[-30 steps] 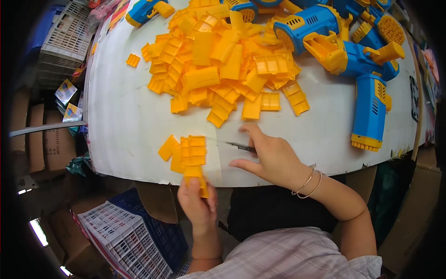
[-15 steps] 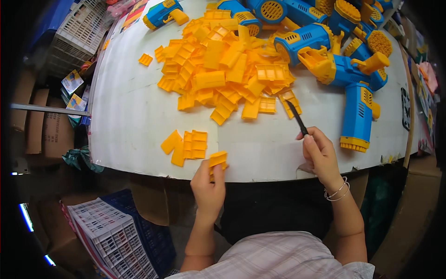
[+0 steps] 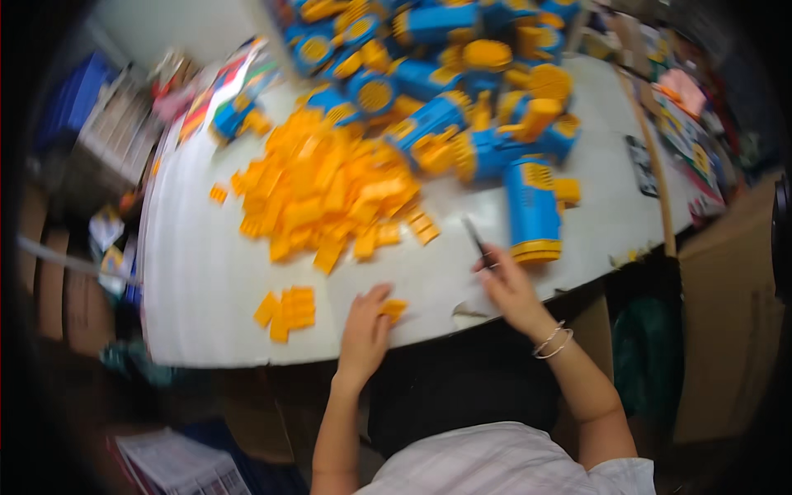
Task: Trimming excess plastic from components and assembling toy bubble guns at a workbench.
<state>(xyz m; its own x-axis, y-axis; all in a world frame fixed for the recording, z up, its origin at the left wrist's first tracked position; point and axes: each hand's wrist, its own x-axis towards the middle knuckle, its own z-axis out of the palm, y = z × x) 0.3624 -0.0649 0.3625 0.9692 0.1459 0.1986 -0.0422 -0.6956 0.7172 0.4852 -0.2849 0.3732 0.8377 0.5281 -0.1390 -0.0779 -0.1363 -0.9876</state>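
My left hand (image 3: 365,328) is at the table's near edge with a small yellow plastic cover (image 3: 394,310) between its thumb and fingers; blur softens the grip. To the right, my right hand (image 3: 507,285) is closed round a slim black knife-like tool (image 3: 476,239), its thin end pointing away from me. A few yellow covers (image 3: 298,307) lie together left of my left hand. Beyond both hands spreads a big heap of similar yellow covers (image 3: 309,202), some showing ribbed undersides. A blue-and-yellow toy gun body (image 3: 530,206) stands just beyond my right hand.
Many blue-and-yellow toy bodies (image 3: 433,25) pile up at the back, and another toy (image 3: 235,118) lies at the far left. A dark phone-like object (image 3: 642,165) rests near the right edge of the white table (image 3: 194,289). Cardboard (image 3: 726,322) stands at the right.
The view has swung up and right, bringing more of the back pile into sight. My left fingers have shifted and reach further forward around the yellow cover. The right hand keeps the black tool.
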